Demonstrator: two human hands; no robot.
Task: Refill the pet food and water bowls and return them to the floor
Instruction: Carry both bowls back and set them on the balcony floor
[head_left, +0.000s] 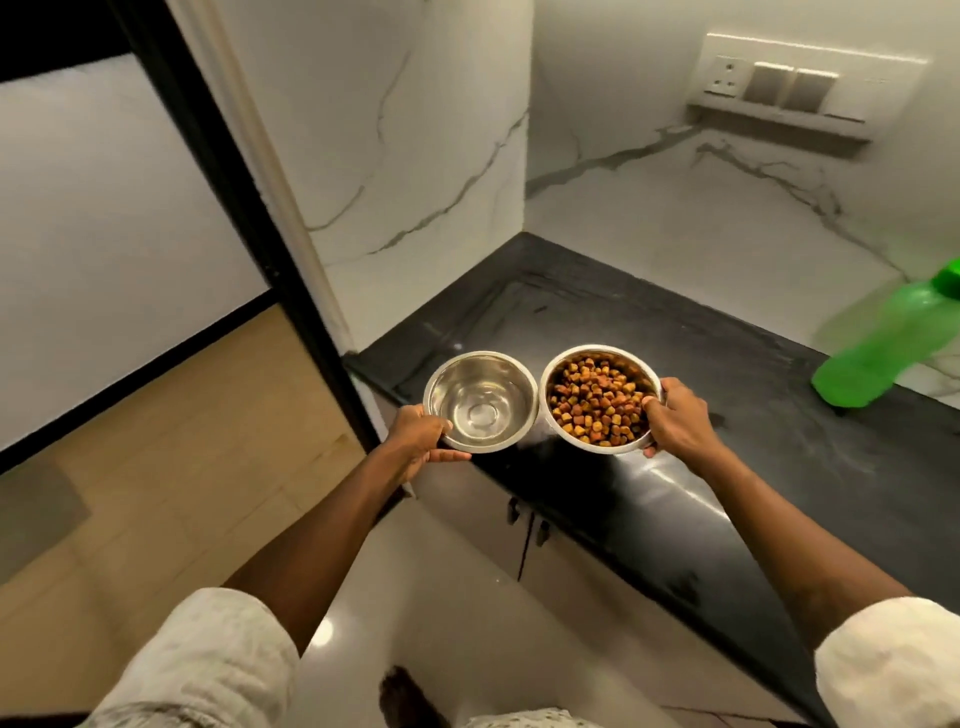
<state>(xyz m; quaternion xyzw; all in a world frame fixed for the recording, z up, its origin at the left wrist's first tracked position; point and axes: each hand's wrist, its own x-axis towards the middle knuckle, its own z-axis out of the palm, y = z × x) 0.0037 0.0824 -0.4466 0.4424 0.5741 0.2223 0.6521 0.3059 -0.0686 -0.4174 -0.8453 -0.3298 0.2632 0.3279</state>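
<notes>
Two round steel bowls are held side by side just above the front left corner of the black counter (649, 332). My left hand (418, 434) grips the near rim of the water bowl (480, 400), whose shiny inside may hold clear water; I cannot tell for sure. The food bowl (600, 397) is full of brown and orange kibble, and my right hand (675, 418) holds its right rim with the thumb over the edge. The two bowls almost touch each other.
A green plastic bottle (883, 348) stands tilted in view at the counter's right end. White marble walls close the corner, with a switch panel (789, 83) high on the back wall. Cabinet doors (524, 525) sit below the counter. Wooden floor (171, 467) and a black-framed door lie to the left.
</notes>
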